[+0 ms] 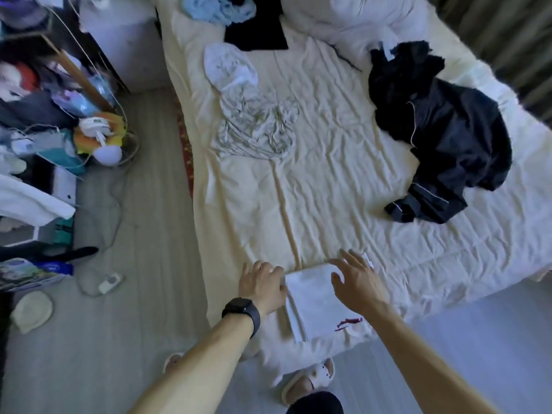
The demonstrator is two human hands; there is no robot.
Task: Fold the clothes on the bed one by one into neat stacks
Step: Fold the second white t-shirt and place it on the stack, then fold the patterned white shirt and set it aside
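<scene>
Spread and empty, the left hand (263, 283) and right hand (355, 279) smooth one folded white garment (313, 303) at the near edge of the bed (328, 189); the grey heap (254, 127) and navy heap (442, 138) still need folding.

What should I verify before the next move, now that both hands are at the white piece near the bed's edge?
1. White garment folded into a flat rectangle: ok.
2. It lies wholly on the sheet, close to the near edge: ok.
3. Left hand at its left edge, fingers relaxed, no grip: ok.
4. Right hand spread over its far right corner; touching or hovering: cannot tell.
5. All clothes folded: not ok; grey garment and dark garment lie crumpled.
6. Bare sheet beyond it for a stack: ok.
</scene>
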